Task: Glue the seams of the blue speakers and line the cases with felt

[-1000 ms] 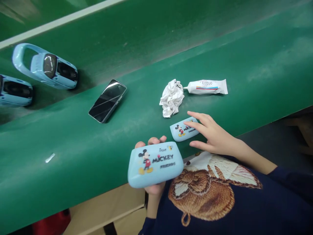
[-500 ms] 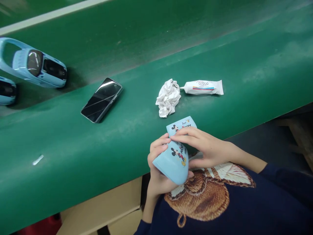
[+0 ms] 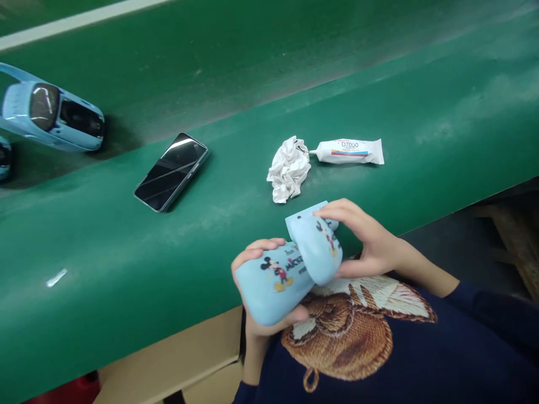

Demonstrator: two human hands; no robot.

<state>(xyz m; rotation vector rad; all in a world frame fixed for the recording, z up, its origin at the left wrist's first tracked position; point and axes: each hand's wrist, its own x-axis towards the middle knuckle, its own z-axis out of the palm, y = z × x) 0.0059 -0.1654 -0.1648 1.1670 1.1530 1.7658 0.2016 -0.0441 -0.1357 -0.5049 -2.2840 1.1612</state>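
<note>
My left hand (image 3: pixel 249 264) cradles a large light-blue plastic case (image 3: pixel 272 287) printed with Mickey Mouse, its fingers curling behind it and its thumb under the lower edge. My right hand (image 3: pixel 373 241) grips a smaller light-blue Mickey piece (image 3: pixel 318 247) by its far end. The smaller piece overlaps the right end of the larger case, and they appear to touch. A small hole shows near the top corner of the smaller piece. Neither hand touches the crumpled white cloth (image 3: pixel 288 170) or the white D7000 adhesive tube (image 3: pixel 349 151) lying beyond them.
A black smartphone (image 3: pixel 170 172) lies on the green belt (image 3: pixel 126 247). Light-blue toy cars (image 3: pixel 54 109) sit at the far left, and a white scrap (image 3: pixel 56 278) lies nearer. Cardboard (image 3: pixel 168 353) lies below the belt's front edge. My navy embroidered sweater (image 3: pixel 345 336) fills the lower right.
The smaller piece went from lying on the belt to being lifted by my right hand against the larger case. The pieces have since shifted apart slightly, and the scene has slid left in view.
</note>
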